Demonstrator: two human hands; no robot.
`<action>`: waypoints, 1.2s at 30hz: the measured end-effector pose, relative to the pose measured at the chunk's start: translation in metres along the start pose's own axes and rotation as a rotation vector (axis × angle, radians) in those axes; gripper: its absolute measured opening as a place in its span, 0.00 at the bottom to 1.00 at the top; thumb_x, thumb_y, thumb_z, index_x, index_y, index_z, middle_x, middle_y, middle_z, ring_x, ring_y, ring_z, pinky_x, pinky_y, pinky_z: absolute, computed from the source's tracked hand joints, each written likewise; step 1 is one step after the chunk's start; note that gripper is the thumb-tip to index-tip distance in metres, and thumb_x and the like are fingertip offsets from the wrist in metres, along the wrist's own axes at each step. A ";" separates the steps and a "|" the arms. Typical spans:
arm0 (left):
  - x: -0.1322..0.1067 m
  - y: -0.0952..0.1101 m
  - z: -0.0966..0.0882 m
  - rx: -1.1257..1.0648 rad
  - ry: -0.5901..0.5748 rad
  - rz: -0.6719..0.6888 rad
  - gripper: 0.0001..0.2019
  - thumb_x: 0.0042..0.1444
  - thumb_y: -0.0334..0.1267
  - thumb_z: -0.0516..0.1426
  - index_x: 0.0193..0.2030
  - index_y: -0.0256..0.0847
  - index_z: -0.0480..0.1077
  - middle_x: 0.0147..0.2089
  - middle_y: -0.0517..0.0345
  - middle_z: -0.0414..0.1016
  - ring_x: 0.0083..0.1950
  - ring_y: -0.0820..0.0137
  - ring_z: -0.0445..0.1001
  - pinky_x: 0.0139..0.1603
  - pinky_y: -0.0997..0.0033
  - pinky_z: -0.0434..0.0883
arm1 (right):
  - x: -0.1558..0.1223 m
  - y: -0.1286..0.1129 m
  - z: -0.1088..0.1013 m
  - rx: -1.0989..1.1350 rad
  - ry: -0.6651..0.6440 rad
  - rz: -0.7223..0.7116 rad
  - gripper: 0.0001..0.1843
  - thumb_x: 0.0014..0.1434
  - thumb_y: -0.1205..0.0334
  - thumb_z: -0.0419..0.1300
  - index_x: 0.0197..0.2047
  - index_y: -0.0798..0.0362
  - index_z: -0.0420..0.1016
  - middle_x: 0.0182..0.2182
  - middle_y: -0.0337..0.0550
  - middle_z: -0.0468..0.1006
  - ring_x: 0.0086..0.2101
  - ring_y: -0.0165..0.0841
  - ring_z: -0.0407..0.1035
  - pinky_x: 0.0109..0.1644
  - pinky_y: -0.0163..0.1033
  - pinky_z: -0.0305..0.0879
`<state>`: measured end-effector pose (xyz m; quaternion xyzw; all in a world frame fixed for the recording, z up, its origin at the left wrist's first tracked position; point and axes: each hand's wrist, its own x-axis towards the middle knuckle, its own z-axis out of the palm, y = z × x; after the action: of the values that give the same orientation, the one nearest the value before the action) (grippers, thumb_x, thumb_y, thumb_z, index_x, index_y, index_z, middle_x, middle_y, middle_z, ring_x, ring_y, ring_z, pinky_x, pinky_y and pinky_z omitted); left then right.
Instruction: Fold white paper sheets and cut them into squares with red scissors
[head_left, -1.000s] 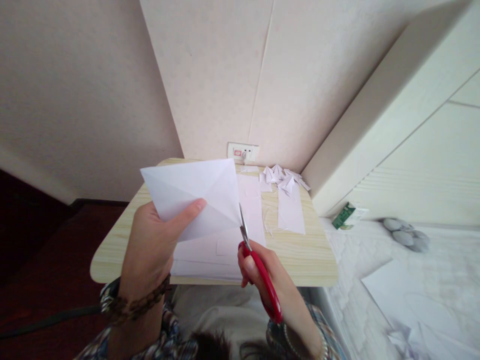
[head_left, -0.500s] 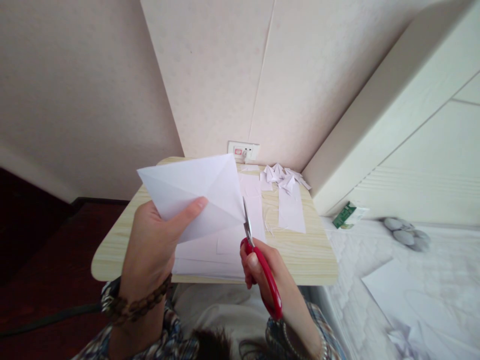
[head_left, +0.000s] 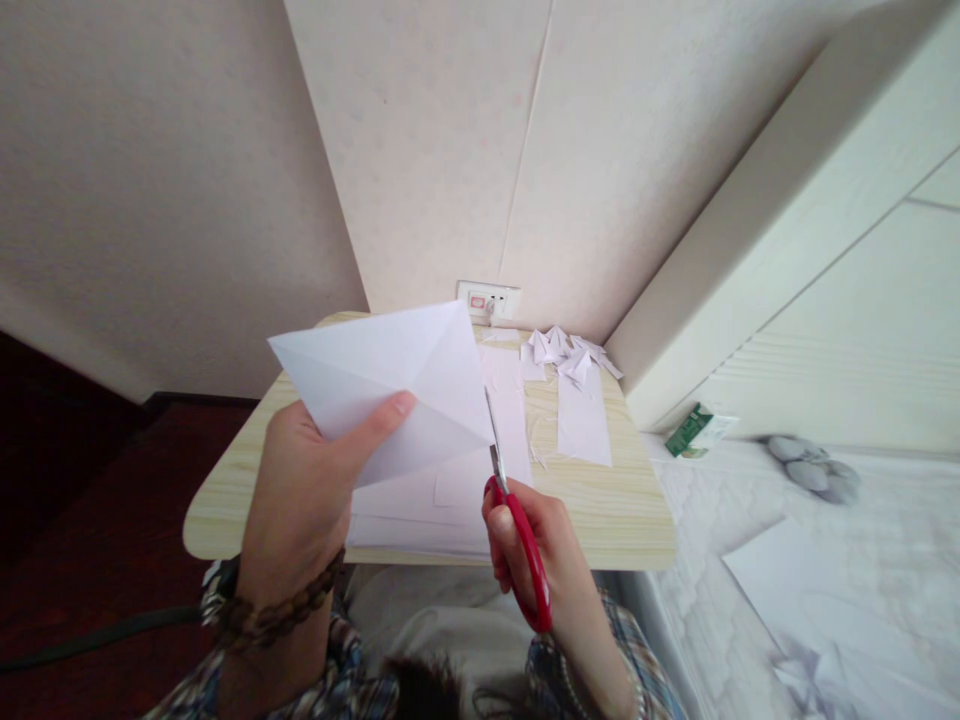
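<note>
My left hand (head_left: pixel 319 470) grips a creased white sheet of paper (head_left: pixel 405 365), its thumb lying across the front and the other fingers behind it. The paper is raised above the table, one corner pointing left. In my right hand (head_left: pixel 529 540) is a pair of scissors (head_left: pixel 536 575) with red handles, blades pointing up along the paper's right edge. The lower right corner of the sheet meets the blades near their pivot. Below the held paper, more white sheets (head_left: pixel 420 535) lie on the table.
The light wood table (head_left: pixel 637 510) stands against the wall beneath a socket (head_left: pixel 487 298). Folded paper pieces (head_left: pixel 574 365) and thin offcuts (head_left: pixel 538 450) lie on its right side. On the bed (head_left: pixel 697 530) are a green and white carton (head_left: pixel 694 430), grey slippers (head_left: pixel 814 468) and paper (head_left: pixel 780 570).
The red handles have swung slightly left and closer together, and the blades have narrowed at the paper's right corner. The sheet has shifted only a little.
</note>
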<state>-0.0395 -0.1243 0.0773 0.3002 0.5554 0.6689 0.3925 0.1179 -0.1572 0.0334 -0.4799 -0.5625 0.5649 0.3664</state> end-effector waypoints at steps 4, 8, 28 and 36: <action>0.000 0.000 -0.001 0.002 0.015 0.000 0.14 0.38 0.32 0.69 0.35 0.39 0.79 0.32 0.63 0.83 0.28 0.76 0.78 0.28 0.83 0.74 | 0.000 0.001 -0.001 0.000 0.054 0.034 0.31 0.50 0.28 0.50 0.20 0.50 0.56 0.11 0.32 0.58 0.13 0.24 0.54 0.15 0.31 0.49; 0.001 -0.001 -0.002 -0.017 0.003 -0.009 0.15 0.37 0.33 0.69 0.36 0.39 0.79 0.32 0.62 0.83 0.28 0.75 0.78 0.28 0.82 0.75 | 0.002 0.003 -0.006 -0.035 0.113 -0.057 0.29 0.53 0.33 0.51 0.19 0.50 0.56 0.12 0.32 0.57 0.15 0.24 0.53 0.18 0.32 0.49; 0.000 -0.002 -0.006 0.104 -0.119 -0.115 0.16 0.33 0.39 0.70 0.32 0.36 0.79 0.32 0.55 0.83 0.28 0.69 0.78 0.27 0.78 0.74 | 0.009 -0.001 -0.008 -0.023 -0.025 -0.162 0.27 0.57 0.35 0.48 0.22 0.50 0.57 0.18 0.34 0.58 0.21 0.27 0.54 0.25 0.35 0.52; -0.001 -0.002 -0.007 0.204 -0.126 -0.061 0.16 0.35 0.41 0.69 0.33 0.38 0.79 0.33 0.54 0.83 0.30 0.66 0.79 0.26 0.76 0.75 | 0.013 -0.005 -0.007 -0.108 0.031 -0.161 0.22 0.59 0.44 0.50 0.22 0.49 0.56 0.16 0.33 0.59 0.21 0.29 0.55 0.26 0.36 0.53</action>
<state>-0.0445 -0.1285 0.0737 0.3631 0.6037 0.5764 0.4142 0.1206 -0.1425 0.0370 -0.4606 -0.6231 0.4951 0.3930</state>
